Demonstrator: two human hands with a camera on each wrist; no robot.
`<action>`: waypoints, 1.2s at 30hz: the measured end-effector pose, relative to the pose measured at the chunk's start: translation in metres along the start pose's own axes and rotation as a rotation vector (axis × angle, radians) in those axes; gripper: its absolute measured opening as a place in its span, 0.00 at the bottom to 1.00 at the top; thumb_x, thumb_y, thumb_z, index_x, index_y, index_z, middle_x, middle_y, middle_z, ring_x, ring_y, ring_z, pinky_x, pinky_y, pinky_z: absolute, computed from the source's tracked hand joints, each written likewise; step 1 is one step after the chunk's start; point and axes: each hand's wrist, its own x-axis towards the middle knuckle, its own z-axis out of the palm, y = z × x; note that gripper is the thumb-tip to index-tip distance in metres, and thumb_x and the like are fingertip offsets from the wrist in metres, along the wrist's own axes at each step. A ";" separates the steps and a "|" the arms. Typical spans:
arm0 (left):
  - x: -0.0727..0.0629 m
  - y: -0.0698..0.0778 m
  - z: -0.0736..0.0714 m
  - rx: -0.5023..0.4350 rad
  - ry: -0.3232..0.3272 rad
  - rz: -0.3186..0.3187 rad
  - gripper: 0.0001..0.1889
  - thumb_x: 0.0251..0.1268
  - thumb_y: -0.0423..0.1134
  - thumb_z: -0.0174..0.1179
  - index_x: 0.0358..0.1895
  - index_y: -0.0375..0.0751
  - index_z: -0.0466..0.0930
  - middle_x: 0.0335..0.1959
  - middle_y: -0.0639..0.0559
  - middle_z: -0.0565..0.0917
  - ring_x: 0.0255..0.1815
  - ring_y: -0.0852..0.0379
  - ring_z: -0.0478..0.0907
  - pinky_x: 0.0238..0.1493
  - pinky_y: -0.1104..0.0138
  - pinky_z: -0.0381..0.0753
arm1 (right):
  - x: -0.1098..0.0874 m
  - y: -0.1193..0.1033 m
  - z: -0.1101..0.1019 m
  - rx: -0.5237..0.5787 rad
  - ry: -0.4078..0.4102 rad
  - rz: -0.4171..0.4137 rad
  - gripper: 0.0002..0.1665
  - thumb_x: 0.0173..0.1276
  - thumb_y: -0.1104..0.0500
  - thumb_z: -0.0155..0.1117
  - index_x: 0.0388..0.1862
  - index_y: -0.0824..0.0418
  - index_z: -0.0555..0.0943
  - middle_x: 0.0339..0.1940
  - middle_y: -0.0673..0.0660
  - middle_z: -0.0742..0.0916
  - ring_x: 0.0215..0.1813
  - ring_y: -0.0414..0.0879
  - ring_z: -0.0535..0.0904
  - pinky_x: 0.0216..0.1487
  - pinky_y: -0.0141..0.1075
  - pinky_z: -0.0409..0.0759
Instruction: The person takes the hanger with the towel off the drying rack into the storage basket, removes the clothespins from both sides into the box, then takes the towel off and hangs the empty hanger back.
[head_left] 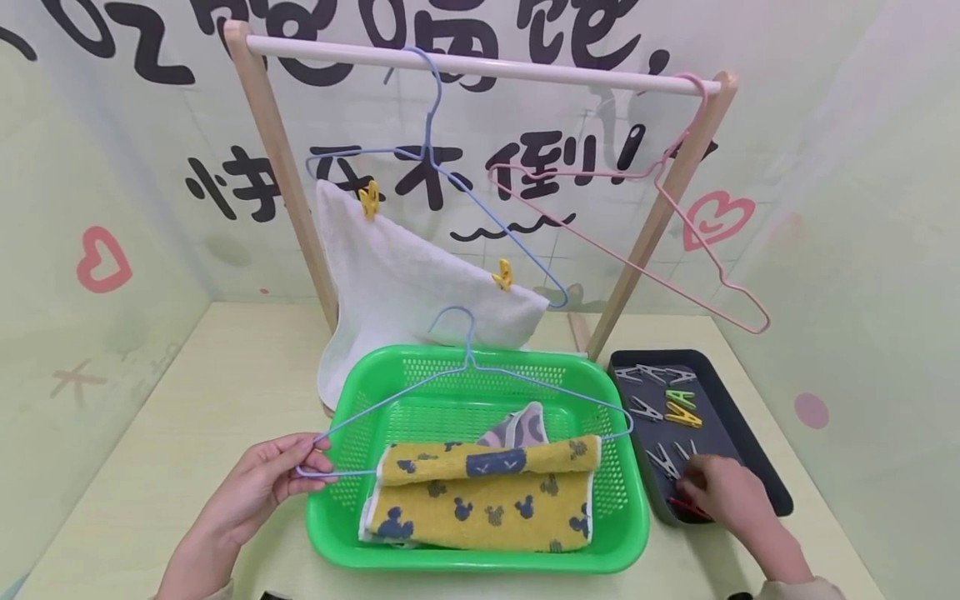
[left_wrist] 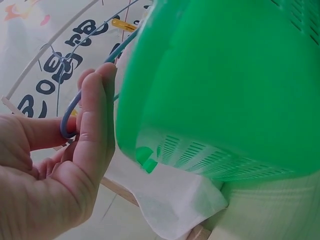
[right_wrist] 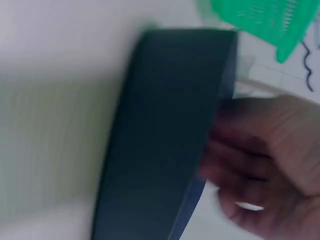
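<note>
My left hand [head_left: 270,471] grips the left corner of a blue wire hanger [head_left: 390,396] between thumb and fingers. In the left wrist view the hanger's bent end [left_wrist: 66,125] shows between that thumb and the fingers. A yellow towel [head_left: 487,508] with dark mouse-head prints is folded over the hanger's lower bar, above a green basket [head_left: 330,533]. My right hand [head_left: 723,496] reaches into a dark tray [head_left: 731,417], its bent fingers at a red clothespin [head_left: 690,508]. The right wrist view is blurred, with fingers inside the tray wall [right_wrist: 160,125]; I cannot tell whether they pinch the clothespin.
Several grey clothespins [head_left: 647,408], a green one [head_left: 680,397] and yellow ones [head_left: 682,415] lie in the tray. Behind stands a rack [head_left: 487,65] with a pink hanger [head_left: 600,242] and another blue hanger [head_left: 495,218]. A white towel [head_left: 427,275] hangs there with yellow clothespins. A grey patterned cloth [head_left: 517,429] lies in the basket.
</note>
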 end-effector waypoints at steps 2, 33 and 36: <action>0.000 0.000 0.001 0.001 0.000 0.002 0.21 0.76 0.27 0.32 0.47 0.36 0.81 0.37 0.49 0.86 0.39 0.58 0.83 0.44 0.68 0.83 | 0.001 -0.011 -0.002 0.071 0.163 -0.023 0.05 0.51 0.65 0.71 0.24 0.60 0.82 0.21 0.50 0.82 0.22 0.43 0.75 0.19 0.38 0.73; 0.007 0.009 0.011 -0.095 0.092 0.007 0.19 0.76 0.29 0.36 0.43 0.34 0.81 0.34 0.49 0.85 0.38 0.56 0.84 0.43 0.69 0.83 | 0.027 -0.122 -0.018 1.038 -0.028 -0.022 0.08 0.61 0.66 0.65 0.34 0.72 0.81 0.27 0.56 0.85 0.29 0.39 0.79 0.31 0.31 0.81; 0.008 0.009 0.011 -0.126 0.135 0.017 0.19 0.76 0.28 0.37 0.42 0.34 0.82 0.33 0.48 0.85 0.37 0.55 0.84 0.43 0.69 0.83 | 0.027 -0.120 -0.017 0.988 -0.049 -0.142 0.05 0.61 0.67 0.66 0.31 0.70 0.81 0.25 0.54 0.84 0.25 0.36 0.76 0.25 0.28 0.77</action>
